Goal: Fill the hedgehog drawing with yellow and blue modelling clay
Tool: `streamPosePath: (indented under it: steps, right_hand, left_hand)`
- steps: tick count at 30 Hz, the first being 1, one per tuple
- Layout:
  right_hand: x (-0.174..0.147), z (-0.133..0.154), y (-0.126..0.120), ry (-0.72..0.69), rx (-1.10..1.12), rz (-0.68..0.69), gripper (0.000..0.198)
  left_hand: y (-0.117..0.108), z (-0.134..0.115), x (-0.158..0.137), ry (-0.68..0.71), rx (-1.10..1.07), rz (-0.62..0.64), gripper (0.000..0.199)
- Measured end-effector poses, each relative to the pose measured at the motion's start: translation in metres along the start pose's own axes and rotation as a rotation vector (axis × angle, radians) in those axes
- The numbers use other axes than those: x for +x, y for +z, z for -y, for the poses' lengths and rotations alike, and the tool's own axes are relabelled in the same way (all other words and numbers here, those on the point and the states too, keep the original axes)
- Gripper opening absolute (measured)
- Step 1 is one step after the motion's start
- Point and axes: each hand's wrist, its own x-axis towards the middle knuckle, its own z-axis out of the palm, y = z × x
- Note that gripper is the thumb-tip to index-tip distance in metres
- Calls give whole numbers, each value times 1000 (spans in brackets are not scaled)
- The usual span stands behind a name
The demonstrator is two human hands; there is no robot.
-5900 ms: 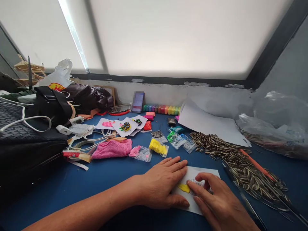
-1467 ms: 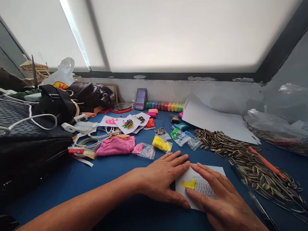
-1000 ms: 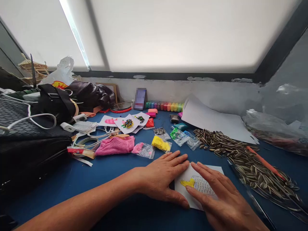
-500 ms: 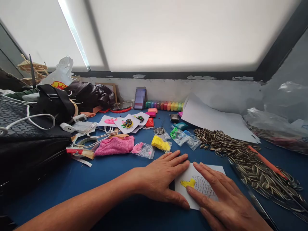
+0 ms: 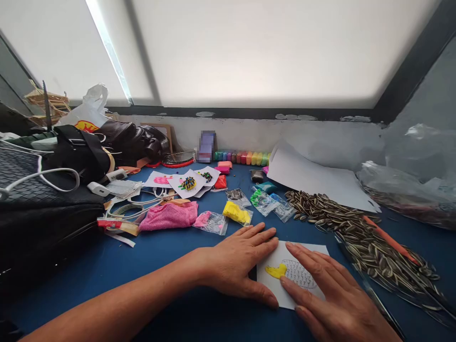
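A white paper card (image 5: 268, 286) lies on the blue tabletop with a drawn oval full of small marks (image 5: 298, 273). Flat yellow clay (image 5: 276, 271) covers the part left of that oval. My left hand (image 5: 245, 266) rests with fingers spread over the card's left edge. On the right side of the card lies my right hand (image 5: 331, 289), fingers stretched out, its thumb tip touching the lower right edge of the clay. Neither hand holds anything. Part of the oval is hidden under the right hand.
Sunflower seeds (image 5: 370, 247) spread at the right, with an orange stick (image 5: 390, 240) on them. Bags of yellow clay (image 5: 236, 213) and pink clay (image 5: 211, 222) lie beyond my left hand, near a pink cloth (image 5: 168, 215). Finished cards (image 5: 187, 184) lie farther back. A black bag (image 5: 50, 228) stands left.
The right thumb has shifted slightly right along the lower edge of the yellow clay. My left hand stays in place on the card. The whole view has moved slightly.
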Motion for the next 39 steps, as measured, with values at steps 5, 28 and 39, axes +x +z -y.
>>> streamPosePath:
  steps: [5,28,39]
  right_hand:
    - [-2,1,-2,-23,-20,-27,25]
    - [-5,2,-1,169,21,1,32]
    - [2,1,3,129,0,-11,30]
  left_hand:
    - [-1,-1,0,-5,-3,4,100]
    - [-3,-3,-1,-3,-23,4,100]
    - [-3,-2,-1,-1,-24,2,100]
